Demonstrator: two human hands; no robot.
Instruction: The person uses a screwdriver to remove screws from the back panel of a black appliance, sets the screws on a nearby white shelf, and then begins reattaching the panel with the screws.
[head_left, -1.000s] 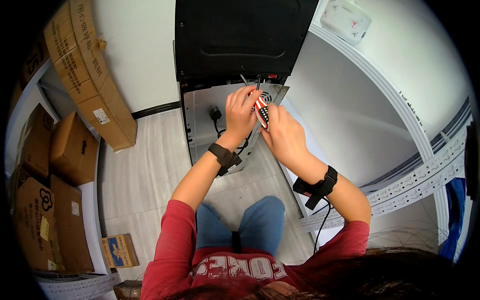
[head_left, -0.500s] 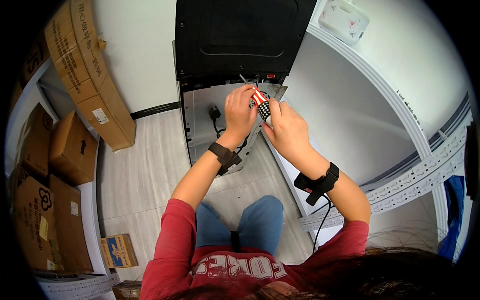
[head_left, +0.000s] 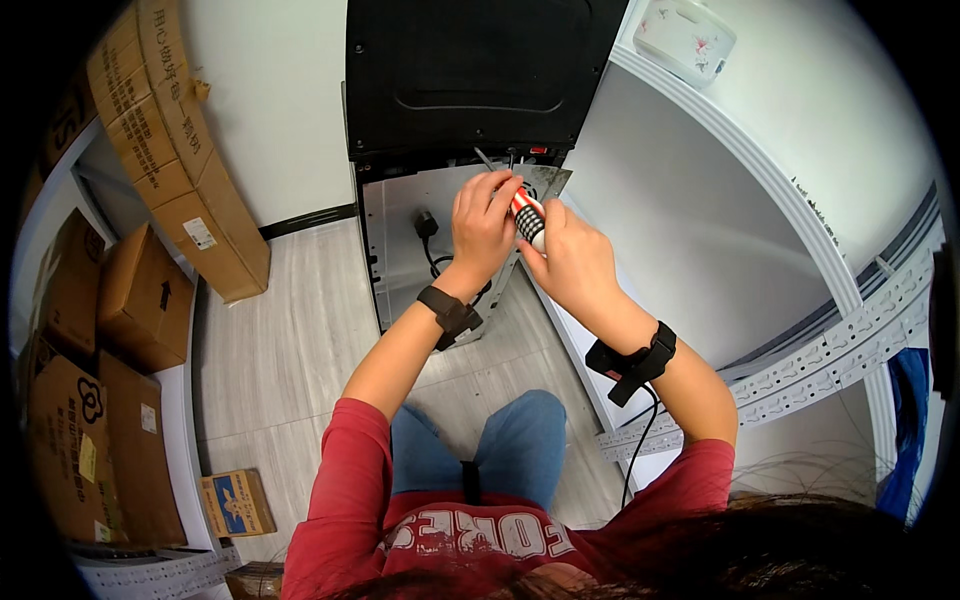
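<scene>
Both my hands are at a screwdriver (head_left: pixel 529 221) with a red and white handle and a black-and-white dotted grip. My right hand (head_left: pixel 575 250) is closed round the rear end of the handle. At its front my left hand (head_left: pixel 482 225) has its fingers curled against the handle and shaft, partly hiding them. The thin metal shaft (head_left: pixel 483 157) slants up and left toward the lower edge of a black panel (head_left: pixel 480 60) on a tall appliance. Below that panel is a bare metal plate (head_left: pixel 396 215). A black power plug (head_left: pixel 427 224) with its cord is against the plate.
A tall cardboard carton (head_left: pixel 215 225) leans by the wall at left, near a shelf with several boxes (head_left: pixel 147 300). A small box (head_left: pixel 237 503) lies on the grey floor (head_left: pixel 290 370). White shelving (head_left: pixel 740 130) runs along my right, with a white container (head_left: pixel 684 42) on top.
The handle has turned a little between my hands, showing less red and more of the dotted grip. My hands stay in nearly the same place.
</scene>
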